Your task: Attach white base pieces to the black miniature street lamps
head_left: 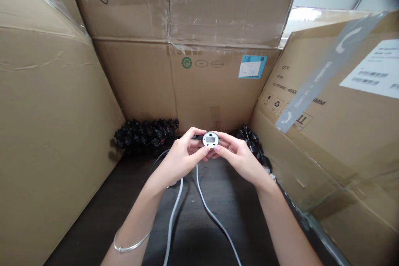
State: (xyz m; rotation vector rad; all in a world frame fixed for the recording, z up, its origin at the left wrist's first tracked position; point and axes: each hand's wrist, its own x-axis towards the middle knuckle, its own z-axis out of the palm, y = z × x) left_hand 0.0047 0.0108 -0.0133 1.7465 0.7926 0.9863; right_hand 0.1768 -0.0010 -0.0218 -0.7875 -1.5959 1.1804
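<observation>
My left hand [183, 156] and my right hand [238, 156] meet above the dark table [102, 208], fingers pinched round a small round white device [210, 139] with a grey window in its face. A black piece [197, 136] sticks out from its left side between my left fingers. Two white cables [174, 212] run from under my hands toward me. A silver bangle [129, 246] sits on my left wrist.
Large cardboard boxes wall in the table: one on the left [46, 133], stacked ones at the back [187, 50], one on the right [336, 124]. Piles of small black parts lie at the back left [145, 133] and back right [252, 141].
</observation>
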